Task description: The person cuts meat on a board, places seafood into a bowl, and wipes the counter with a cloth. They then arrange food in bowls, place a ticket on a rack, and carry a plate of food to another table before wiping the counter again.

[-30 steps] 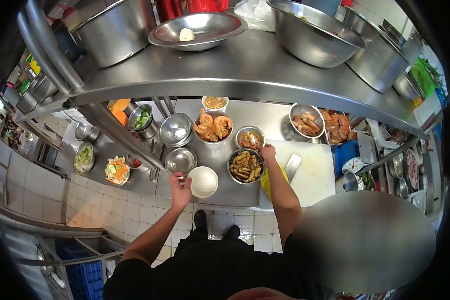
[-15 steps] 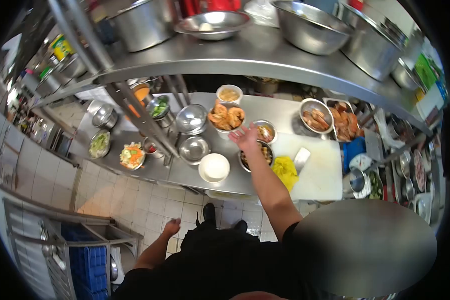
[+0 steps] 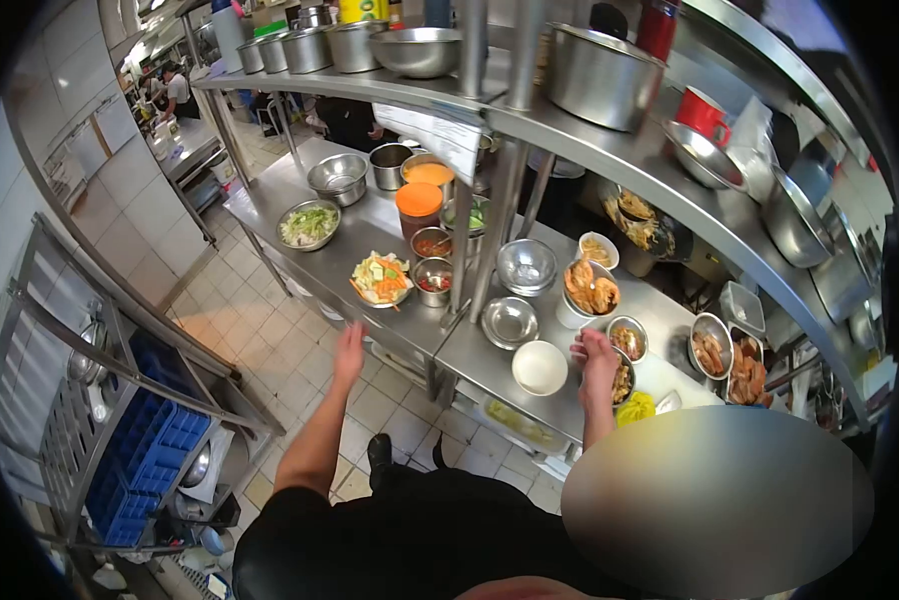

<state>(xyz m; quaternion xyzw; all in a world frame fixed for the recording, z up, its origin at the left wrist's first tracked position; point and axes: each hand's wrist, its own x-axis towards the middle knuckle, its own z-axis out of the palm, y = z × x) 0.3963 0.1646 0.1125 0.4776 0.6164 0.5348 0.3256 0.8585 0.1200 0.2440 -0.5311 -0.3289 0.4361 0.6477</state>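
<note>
My left hand [image 3: 350,350] is in the air just off the counter's front edge, fingers stretched out and holding nothing. Nearest to it is a dish of cut cabbage and carrot [image 3: 381,279]. Over the counter, my right hand [image 3: 597,358] has loosely bent fingers and no visible object in them. Around it are a white bowl [image 3: 540,368], a container of large cooked prawns [image 3: 592,287] and a small bowl of mixed food [image 3: 628,338]. A dark-rimmed bowl [image 3: 624,380] is partly hidden behind my right wrist.
A steel shelf [image 3: 610,150] with pots and bowls crosses above the counter, held by upright posts. Sauce pots and a bowl of chopped greens [image 3: 309,226] stand at the left. Blue crates [image 3: 150,440] sit in a rack at lower left. Other people are in the background.
The view has swung left, showing more of the counter's left end. My left hand has risen toward the counter edge with fingers extended. My right hand's spread fingers have bent inward.
</note>
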